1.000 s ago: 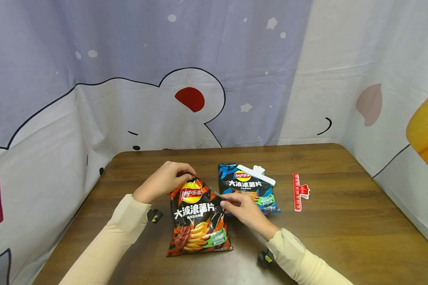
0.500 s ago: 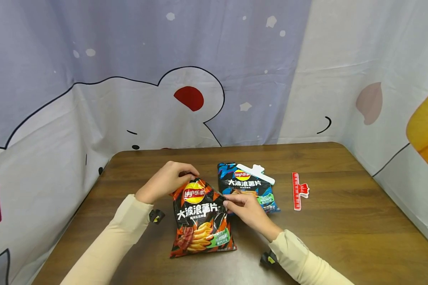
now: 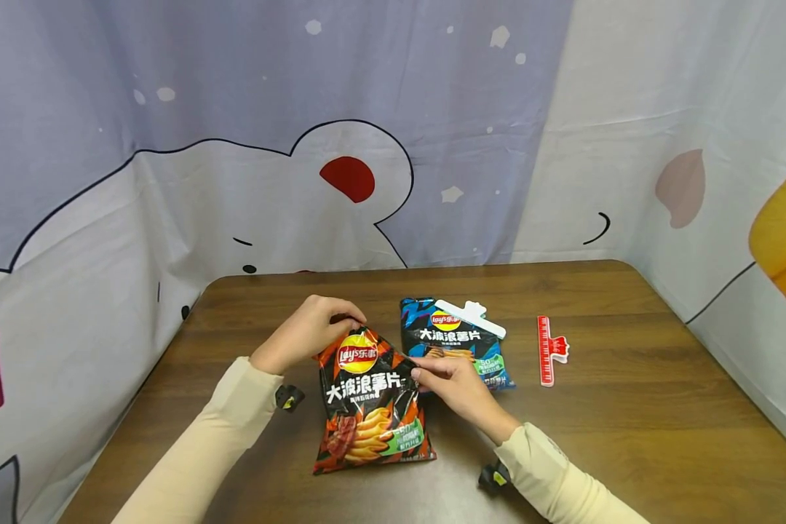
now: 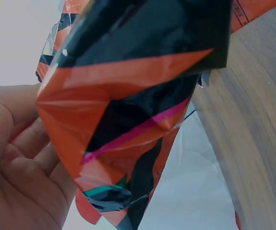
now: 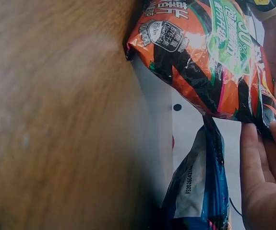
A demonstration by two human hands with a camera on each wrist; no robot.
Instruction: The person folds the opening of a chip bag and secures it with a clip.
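Standing upright on the wooden table point(image 3: 629, 407), the orange-and-black Lay's crisp bag point(image 3: 370, 407) is being held at its top by both hands. The left hand point(image 3: 304, 331) is curling its fingers round the bag's upper left corner, just behind the yellow logo; from the left wrist view the foil is crumpling against the fingers point(image 4: 27, 158) and palm. The right hand point(image 3: 455, 382) is pinching the bag's upper right edge between thumb and fingertips, and in the right wrist view its fingers point(image 5: 250, 158) are lying along the foil where the orange bag is meeting the blue one.

The blue Lay's crisp bag point(image 3: 455, 349) is lying flat just behind the right hand, close beside the orange bag, with a white sealing clip point(image 3: 471, 316) clamping its top edge. A red ruler-marked clip point(image 3: 548, 349) is lying on the table to the right, apart from the blue bag. Cream sleeves point(image 3: 196, 451) are covering both forearms, and a patterned curtain point(image 3: 236, 145) is hanging behind the table.
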